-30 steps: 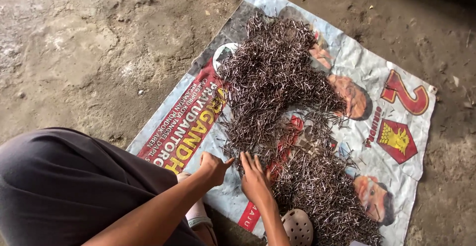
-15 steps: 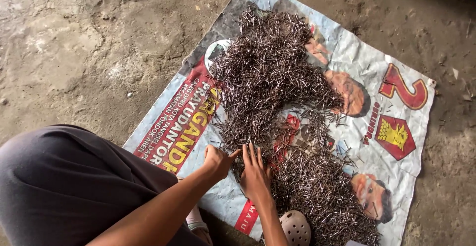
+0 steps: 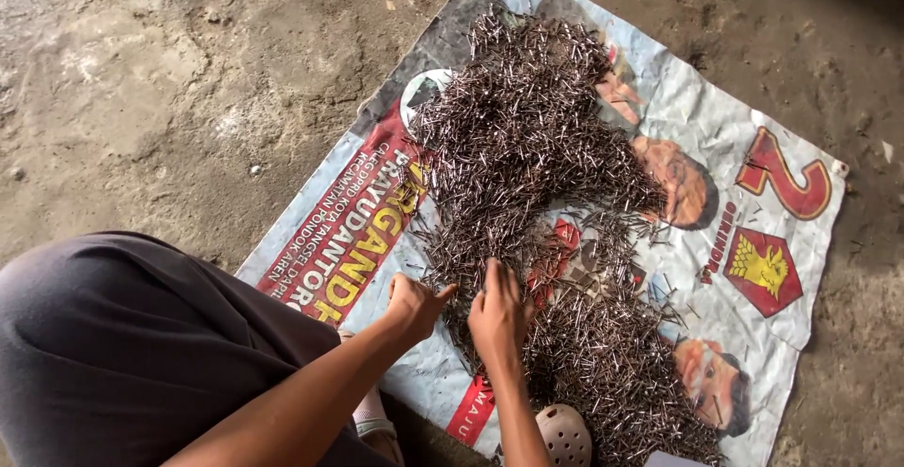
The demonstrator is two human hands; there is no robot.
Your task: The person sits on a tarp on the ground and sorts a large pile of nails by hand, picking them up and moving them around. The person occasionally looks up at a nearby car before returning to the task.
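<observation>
Our left hand (image 3: 414,303): it sat at the near edge of the nail pile (image 3: 527,175), fingers curled inward into a loose fist, thumb pointing toward the other hand. We could not tell whether any nails were caught inside the curl.

Our right hand (image 3: 496,312): it lay palm down just beside the left, fingers stretched forward and pressed flat on the nails, gripping nothing that we could see.

Nail pile and our fingers: the small dark nails lay under and ahead of our right fingertips (image 3: 499,272); the bulk of the heap spread away from us, beyond both hands, and a second thick band ran to the right of our right wrist.

Where the nails lay: all of them rested on a printed banner (image 3: 772,354) spread flat on the ground, piled thickest at its middle and thinner toward the edges.

Banner: red, white and grey, creased, with stray nails scattered on its right half.

Ground: rough grey concrete floor (image 3: 151,90) surrounded the banner.

Our knee (image 3: 122,335): covered in dark cloth, it filled the lower left, close to our left forearm.

Sandal (image 3: 563,434): a pale perforated one showed at the bottom edge, touching the nails' near fringe.
</observation>
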